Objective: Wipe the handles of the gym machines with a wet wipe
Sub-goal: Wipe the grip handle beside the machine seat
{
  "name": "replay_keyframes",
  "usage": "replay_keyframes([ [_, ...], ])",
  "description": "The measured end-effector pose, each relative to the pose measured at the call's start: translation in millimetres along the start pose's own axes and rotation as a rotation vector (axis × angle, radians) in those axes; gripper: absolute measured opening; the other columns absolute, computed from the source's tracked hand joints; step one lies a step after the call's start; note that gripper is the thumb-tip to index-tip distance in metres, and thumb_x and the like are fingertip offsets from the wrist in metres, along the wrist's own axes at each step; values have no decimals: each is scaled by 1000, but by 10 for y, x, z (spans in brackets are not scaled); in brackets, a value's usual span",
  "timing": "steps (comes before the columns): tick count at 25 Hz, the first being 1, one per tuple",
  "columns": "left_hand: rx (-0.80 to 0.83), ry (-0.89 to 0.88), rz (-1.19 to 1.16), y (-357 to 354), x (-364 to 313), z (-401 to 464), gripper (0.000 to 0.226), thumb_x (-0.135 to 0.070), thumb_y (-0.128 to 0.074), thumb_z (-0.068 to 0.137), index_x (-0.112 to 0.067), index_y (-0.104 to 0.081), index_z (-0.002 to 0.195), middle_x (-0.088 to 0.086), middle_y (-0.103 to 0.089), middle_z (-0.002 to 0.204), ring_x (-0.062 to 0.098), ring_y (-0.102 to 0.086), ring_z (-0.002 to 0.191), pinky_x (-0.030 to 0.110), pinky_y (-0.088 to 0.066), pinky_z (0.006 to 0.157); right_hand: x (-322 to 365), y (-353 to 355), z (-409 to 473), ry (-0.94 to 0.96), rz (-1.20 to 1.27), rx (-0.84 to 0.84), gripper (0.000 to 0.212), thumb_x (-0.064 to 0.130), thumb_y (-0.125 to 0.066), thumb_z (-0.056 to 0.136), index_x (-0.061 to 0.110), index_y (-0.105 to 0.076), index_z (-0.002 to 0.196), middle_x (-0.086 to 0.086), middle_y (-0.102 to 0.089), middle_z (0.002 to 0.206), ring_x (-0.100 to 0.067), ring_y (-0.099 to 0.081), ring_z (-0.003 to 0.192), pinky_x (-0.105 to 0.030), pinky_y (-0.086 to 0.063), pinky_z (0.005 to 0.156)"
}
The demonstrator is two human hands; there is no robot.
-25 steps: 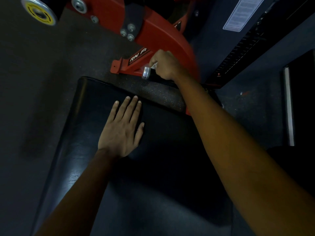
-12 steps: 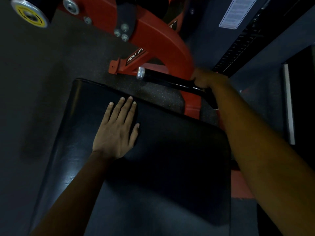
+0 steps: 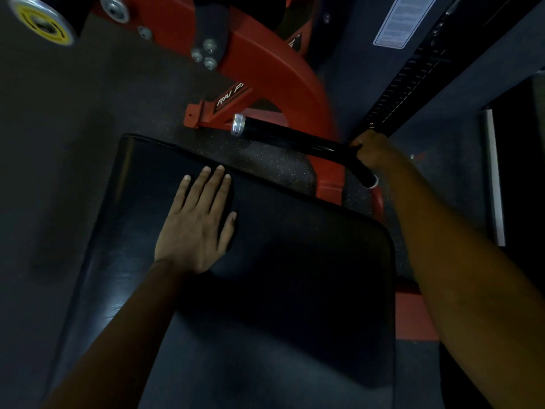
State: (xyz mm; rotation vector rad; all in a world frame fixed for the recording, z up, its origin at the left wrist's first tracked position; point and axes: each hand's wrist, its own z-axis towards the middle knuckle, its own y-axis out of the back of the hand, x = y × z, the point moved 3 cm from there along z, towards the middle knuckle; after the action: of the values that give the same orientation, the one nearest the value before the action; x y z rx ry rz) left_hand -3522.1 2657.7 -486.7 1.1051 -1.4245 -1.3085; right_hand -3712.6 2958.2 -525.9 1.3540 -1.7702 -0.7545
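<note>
Head view: the black handle [image 3: 298, 138] (silver-capped at its free end) is gripped near its bend by the right hand [image 3: 372, 152], fingers curled round it; no wipe can be made out. The left hand [image 3: 196, 228] is laid flat, fingers straight, on the black seat pad [image 3: 295, 276], beside the red frame [image 3: 283, 81].

The right hand [image 3: 372, 152] is curled over the bend of the black handle [image 3: 295, 138], and its fingers and whatever they may hold are tucked out of sight underneath, so no wet wipe can be made out. The red frame [image 3: 280, 75] is smeared along its curved edge and cut off at the top edge, its white lettering running out of sight; the print on the white label [image 3: 398, 20] is too small and blurred to read. Both forearms leave by the bottom edge, and the black pad [image 3: 295, 290] under the left hand [image 3: 197, 228] is cut off there too
</note>
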Motion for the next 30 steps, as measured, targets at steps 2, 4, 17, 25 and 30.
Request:
replay_keyframes([
  [2, -3, 0, 0, -5, 2, -2, 61, -40, -28, 99, -3, -28, 148, 14, -25, 156, 27, -17, 146, 47, -14, 119, 60, 53, -30, 7, -2, -17, 37, -4, -45, 91, 3, -58, 125, -20, -54, 130, -33, -52, 116, -32, -44, 96],
  [4, -5, 1, -4, -9, 2, 0, 61, -40, -28, 99, -3, -28, 148, 15, -25, 156, 27, -17, 146, 47, -14, 119, 146, 118, -46, 30, 12, -41, 32, -2, -46, 91, 2, -62, 118, -19, -58, 125, -32, -55, 112, -29, -46, 94],
  [17, -3, 4, -9, 4, 4, 4, 61, -40, -28, 99, -3, -28, 148, 15, -25, 156, 27, -18, 146, 47, -14, 119, 1982, 33, -379, 574, 277, -296, 20, -4, -57, 86, 3, -66, 102, -10, -64, 109, -18, -62, 96, -28, -55, 80],
  [25, -12, 7, -17, -6, 7, -2, 61, -40, -27, 99, -4, -28, 148, 14, -24, 156, 26, -18, 146, 46, -13, 119, 1736, -257, -820, 785, 284, -780, 6, 1, -61, 81, 5, -65, 83, -8, -60, 83, -15, -52, 73, -19, -39, 58],
  [30, -19, 3, -20, -3, 16, 0, 61, -39, -26, 99, -3, -27, 148, 14, -24, 156, 27, -17, 146, 46, -13, 119, 1664, -484, -840, 739, 183, -739, 6, 0, -65, 77, 3, -63, 82, -11, -61, 82, -22, -60, 66, -28, -50, 51],
])
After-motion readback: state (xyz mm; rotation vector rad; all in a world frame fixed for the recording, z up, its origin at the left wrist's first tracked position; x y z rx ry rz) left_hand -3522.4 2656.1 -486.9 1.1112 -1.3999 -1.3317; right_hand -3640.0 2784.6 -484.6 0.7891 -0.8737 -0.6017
